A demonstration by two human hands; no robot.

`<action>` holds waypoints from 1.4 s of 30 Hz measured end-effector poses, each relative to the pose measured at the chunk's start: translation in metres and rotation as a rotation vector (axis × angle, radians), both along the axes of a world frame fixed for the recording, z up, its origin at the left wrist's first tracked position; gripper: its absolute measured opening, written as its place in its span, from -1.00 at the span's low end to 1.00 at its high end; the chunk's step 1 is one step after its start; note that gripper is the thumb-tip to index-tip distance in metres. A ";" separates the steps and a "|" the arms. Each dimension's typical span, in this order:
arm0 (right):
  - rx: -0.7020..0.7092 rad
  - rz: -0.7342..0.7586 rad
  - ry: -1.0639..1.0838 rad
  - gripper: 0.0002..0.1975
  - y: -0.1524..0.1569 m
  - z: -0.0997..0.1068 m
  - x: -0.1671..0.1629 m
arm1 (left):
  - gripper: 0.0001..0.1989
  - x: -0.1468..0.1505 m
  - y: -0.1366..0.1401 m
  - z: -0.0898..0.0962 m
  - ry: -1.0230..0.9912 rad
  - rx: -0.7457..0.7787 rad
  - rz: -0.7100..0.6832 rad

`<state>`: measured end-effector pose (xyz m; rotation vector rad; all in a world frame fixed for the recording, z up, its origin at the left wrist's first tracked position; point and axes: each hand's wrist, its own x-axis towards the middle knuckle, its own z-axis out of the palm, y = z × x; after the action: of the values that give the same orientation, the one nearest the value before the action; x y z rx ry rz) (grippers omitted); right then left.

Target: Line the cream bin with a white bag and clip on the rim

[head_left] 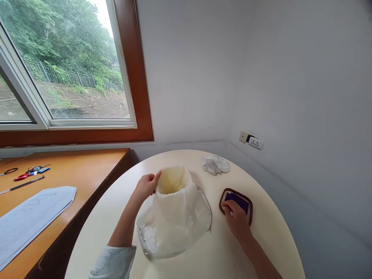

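Observation:
A white plastic bag (174, 217) stands on the round table around what looks like an open-topped container with a yellowish inside. Its lower edge spreads out over the tabletop. My left hand (148, 185) is closed on the left side of its rim, thumb at the top edge. Right of the bag lies a small brown-rimmed tray or lid (251, 211) with a dark purple piece (238, 199) in it. Over its left part, my right hand (236, 219) has its fingertips pinched together. Whatever they hold, if anything, is too small to name.
A crumpled clear plastic bag (216, 165) lies at the back right of the round table (116, 217). On the wooden desk (87, 166) to the left are paper sheets (35, 209), a dark pen-like stick (26, 184) and small tools (35, 170). Walls close off the back and right.

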<state>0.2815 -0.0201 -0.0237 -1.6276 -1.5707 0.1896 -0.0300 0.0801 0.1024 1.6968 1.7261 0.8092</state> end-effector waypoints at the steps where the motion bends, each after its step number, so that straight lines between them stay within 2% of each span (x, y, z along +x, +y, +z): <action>1: -0.003 0.014 0.008 -0.74 0.000 -0.001 0.000 | -0.58 -0.002 -0.001 0.002 0.063 0.035 0.041; 4: -0.005 0.036 0.029 -0.75 0.000 -0.002 0.000 | -0.61 -0.005 -0.013 0.014 0.239 0.266 0.189; 5: -0.008 0.044 0.034 -0.75 0.000 -0.002 0.000 | -0.63 -0.003 -0.019 0.019 0.261 0.365 0.192; 7: -0.018 0.065 0.042 -0.76 0.000 -0.002 -0.001 | -0.70 0.008 -0.034 0.029 0.283 0.534 0.067; 11: -0.022 0.096 0.069 -0.76 -0.002 -0.002 -0.005 | -0.74 0.046 -0.056 0.031 0.387 0.639 -0.297; 14: -0.019 0.093 0.069 -0.75 -0.003 -0.001 -0.005 | -0.69 0.069 -0.059 0.017 0.575 0.746 -0.460; 18: -0.030 0.084 0.063 -0.76 -0.005 0.001 -0.003 | -0.63 0.078 -0.060 -0.005 0.822 0.856 -0.573; 25: -0.044 0.131 0.035 -0.75 -0.003 -0.004 -0.003 | -0.57 0.079 -0.073 -0.029 1.044 0.901 -0.488; 29: -0.031 0.105 -0.006 -0.75 -0.002 -0.007 -0.002 | -0.57 0.078 -0.080 -0.049 1.070 0.960 -0.469; 34: -0.072 0.038 -0.153 -0.76 0.000 -0.010 0.002 | -0.64 0.071 -0.091 -0.073 1.048 0.962 -0.523; 39: -0.133 -0.012 -0.270 -0.76 0.001 -0.014 0.004 | -0.79 0.067 -0.107 -0.095 0.890 0.959 -0.610; 42: -0.144 -0.021 -0.284 -0.75 0.000 -0.014 0.004 | -0.89 0.071 -0.117 -0.102 0.743 0.960 -0.633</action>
<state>0.2855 -0.0196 -0.0378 -1.8462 -1.7860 0.0631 0.0408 -0.0366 0.0003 3.2852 1.0065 0.7857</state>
